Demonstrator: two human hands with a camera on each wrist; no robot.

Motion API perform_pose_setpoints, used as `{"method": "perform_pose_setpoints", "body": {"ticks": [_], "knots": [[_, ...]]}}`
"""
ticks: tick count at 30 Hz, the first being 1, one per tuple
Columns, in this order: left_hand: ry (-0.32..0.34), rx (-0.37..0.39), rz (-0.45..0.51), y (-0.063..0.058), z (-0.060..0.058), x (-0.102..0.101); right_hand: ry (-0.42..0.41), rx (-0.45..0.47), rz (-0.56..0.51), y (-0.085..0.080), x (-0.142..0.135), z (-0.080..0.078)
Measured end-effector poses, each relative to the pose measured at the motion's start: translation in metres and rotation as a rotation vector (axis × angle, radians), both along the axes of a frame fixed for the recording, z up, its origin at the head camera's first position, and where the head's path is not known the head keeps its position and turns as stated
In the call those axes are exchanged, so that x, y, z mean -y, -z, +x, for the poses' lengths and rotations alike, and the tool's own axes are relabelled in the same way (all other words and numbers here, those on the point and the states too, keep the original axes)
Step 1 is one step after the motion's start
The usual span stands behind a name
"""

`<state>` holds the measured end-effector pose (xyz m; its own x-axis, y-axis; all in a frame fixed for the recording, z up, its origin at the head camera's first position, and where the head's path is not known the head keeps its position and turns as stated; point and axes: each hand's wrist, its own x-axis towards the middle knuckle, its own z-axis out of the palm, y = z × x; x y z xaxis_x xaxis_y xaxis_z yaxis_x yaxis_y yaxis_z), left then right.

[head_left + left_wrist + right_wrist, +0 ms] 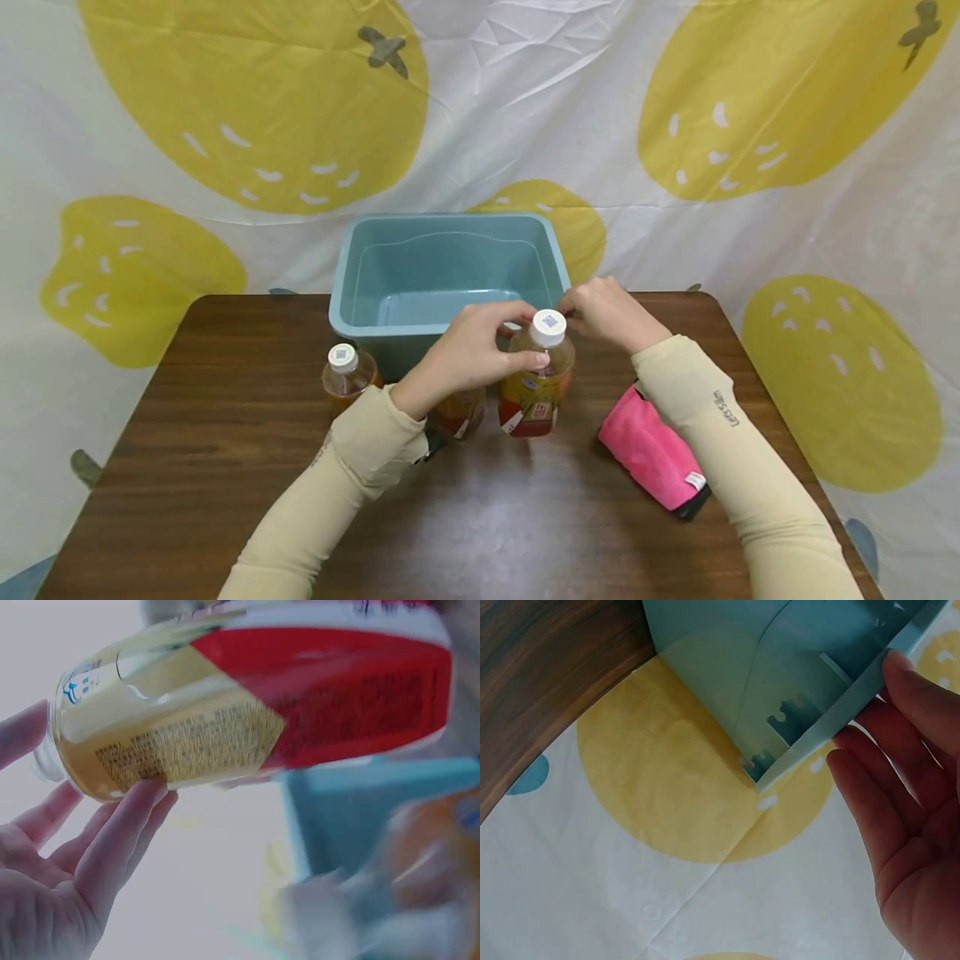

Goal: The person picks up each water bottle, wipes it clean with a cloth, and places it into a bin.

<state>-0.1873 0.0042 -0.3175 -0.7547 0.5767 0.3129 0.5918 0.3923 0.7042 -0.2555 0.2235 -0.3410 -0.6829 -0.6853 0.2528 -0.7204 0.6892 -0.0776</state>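
My left hand (480,350) holds a drink bottle (534,387) near its neck, thumb on the near side and fingers behind. The bottle stands upright with a white cap and amber liquid. Up close in the left wrist view, the bottle (247,705) shows a yellow and red label, with fingers of the left hand (75,862) against its upper end. My right hand (611,312) is at the right front corner of a blue-green plastic bin (405,330). In the right wrist view, the right hand (907,765) pinches the bin's rim (832,716) between thumb and fingers.
A second bottle (459,412) stands partly hidden under my left wrist, and a third bottle (348,379) stands left of it before the bin. A pink cloth item (652,450) with black edging lies right on the wooden table (225,467). A lemon-print curtain (525,108) hangs behind.
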Motion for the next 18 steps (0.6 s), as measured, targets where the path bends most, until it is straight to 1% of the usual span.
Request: {"method": "perform_pose_setpoints", "body": {"ticks": [2,5,10,12,14,16,18], "knots": [[0.008,-0.002,0.026,-0.012,-0.001,0.007,-0.003,-0.015,0.000,0.000,0.000,0.000],[-0.003,-0.026,0.050,-0.030,-0.001,0.016,0.003,-0.023,0.005,0.000,0.000,0.001],[-0.027,-0.058,0.095,-0.061,-0.006,0.028,0.008,0.006,0.020,0.000,0.000,0.001],[-0.042,-0.068,0.106,-0.072,-0.011,0.032,0.007,0.025,0.014,0.000,0.000,0.000],[-0.071,-0.068,0.108,-0.082,-0.018,0.035,0.008,0.032,0.004,0.000,0.000,0.000],[-0.100,-0.051,0.116,-0.089,-0.027,0.037,0.008,0.030,-0.006,0.001,0.000,0.000],[-0.125,-0.016,0.128,-0.095,-0.036,0.037,0.004,0.023,-0.016,0.001,0.000,0.000]]}}
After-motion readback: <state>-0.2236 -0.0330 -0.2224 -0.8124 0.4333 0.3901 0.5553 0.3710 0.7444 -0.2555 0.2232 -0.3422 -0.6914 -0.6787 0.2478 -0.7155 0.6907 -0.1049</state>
